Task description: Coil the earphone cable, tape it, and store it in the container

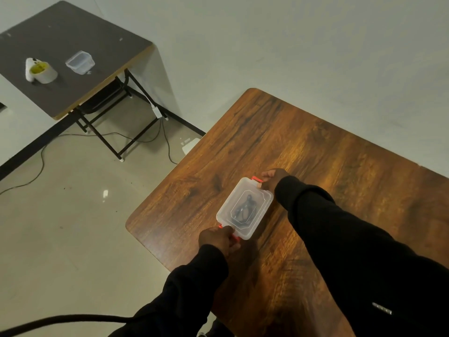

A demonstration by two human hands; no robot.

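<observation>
The clear container (244,207) lies lidded on the wooden tabletop (315,166) between the hands, its long axis running from the left hand (218,239) to the right hand (273,180). Each hand pinches an orange latch at its end. Inside, the dark earphone cable (244,209) shows only dimly through the lid.

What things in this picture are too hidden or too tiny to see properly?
Head view, the only one:
- Tape on the earphone cable: too small, and blurred by the cloudy lid of the container.
- Near red clip: mostly under the left hand, so clipped or not is unclear.
- Far red clip: partly covered by the right hand.
- Yellow label inside the tape roll on the dark table: too small to read.
</observation>
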